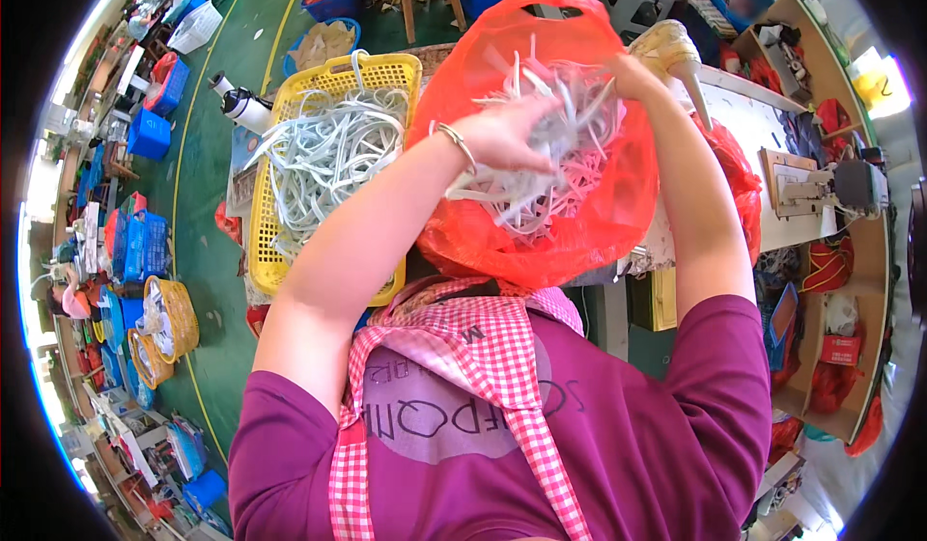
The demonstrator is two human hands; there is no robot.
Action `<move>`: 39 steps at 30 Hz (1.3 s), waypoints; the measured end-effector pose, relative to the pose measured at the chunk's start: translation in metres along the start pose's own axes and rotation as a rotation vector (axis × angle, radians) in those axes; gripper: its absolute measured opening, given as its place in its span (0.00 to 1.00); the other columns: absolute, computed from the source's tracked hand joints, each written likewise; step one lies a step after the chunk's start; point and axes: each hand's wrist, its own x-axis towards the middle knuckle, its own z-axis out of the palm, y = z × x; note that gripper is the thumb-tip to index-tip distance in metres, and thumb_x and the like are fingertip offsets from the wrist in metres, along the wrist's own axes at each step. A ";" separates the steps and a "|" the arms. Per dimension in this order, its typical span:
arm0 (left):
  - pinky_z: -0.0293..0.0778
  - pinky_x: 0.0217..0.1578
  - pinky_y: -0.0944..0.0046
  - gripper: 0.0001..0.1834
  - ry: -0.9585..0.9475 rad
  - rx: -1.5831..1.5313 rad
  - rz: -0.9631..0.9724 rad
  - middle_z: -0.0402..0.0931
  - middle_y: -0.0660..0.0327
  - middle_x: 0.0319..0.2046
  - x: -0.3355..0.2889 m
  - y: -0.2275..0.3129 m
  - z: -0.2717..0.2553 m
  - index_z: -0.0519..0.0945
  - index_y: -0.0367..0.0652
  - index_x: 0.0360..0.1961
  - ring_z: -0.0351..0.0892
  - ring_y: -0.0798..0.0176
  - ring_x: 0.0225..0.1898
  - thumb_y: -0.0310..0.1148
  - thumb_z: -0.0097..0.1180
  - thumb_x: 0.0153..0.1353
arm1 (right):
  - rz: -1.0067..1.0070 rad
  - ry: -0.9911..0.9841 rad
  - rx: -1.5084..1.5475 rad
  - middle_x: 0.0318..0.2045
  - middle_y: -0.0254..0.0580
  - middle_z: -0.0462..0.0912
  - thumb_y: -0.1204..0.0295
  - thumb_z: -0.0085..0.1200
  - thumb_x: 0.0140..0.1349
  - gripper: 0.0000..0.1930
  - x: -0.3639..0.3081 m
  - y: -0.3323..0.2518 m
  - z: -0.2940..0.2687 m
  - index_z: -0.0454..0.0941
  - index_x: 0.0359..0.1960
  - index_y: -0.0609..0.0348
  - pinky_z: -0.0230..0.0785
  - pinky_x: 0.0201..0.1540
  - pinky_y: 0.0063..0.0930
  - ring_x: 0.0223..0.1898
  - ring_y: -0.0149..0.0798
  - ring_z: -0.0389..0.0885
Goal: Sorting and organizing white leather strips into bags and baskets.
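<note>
White floppy plastic strips (550,169) in the thin red plastic bag (541,242) looked light and soft, so the left hand (507,136) grabbed a bunch while the right hand (628,73) pinched the rim.

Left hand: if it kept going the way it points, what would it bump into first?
Probably the white strips in the red bag: the left hand already reaches in among them, though depth is unclear.

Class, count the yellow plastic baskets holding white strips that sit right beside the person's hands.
1: the yellow basket lies left of the red bag, beneath the left hand. Others may be hidden.
</note>
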 end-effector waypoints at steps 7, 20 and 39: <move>0.64 0.60 0.52 0.34 0.126 0.403 -0.002 0.69 0.50 0.58 -0.077 0.072 0.003 0.73 0.50 0.57 0.67 0.50 0.60 0.42 0.68 0.47 | -0.202 -0.099 0.205 0.53 0.50 0.77 0.64 0.65 0.50 0.34 -0.019 -0.139 -0.036 0.69 0.61 0.52 0.64 0.61 0.40 0.57 0.45 0.74; 0.66 0.35 0.65 0.04 0.154 0.459 0.106 0.68 0.68 0.22 -0.199 0.059 0.006 0.75 0.50 0.25 0.74 0.67 0.31 0.34 0.57 0.48 | -0.172 -0.331 -0.392 0.47 0.44 0.80 0.74 0.60 0.44 0.24 -0.061 -0.166 -0.047 0.79 0.48 0.55 0.66 0.57 0.40 0.52 0.49 0.75; 0.70 0.54 0.48 0.54 0.616 0.234 -1.183 0.58 0.46 0.61 -0.290 -0.088 0.031 0.56 0.57 0.67 0.64 0.33 0.56 0.37 0.74 0.37 | 0.015 -0.277 0.236 0.68 0.69 0.46 0.34 0.69 0.29 0.69 0.200 -0.349 0.194 0.45 0.72 0.51 0.45 0.70 0.46 0.72 0.60 0.40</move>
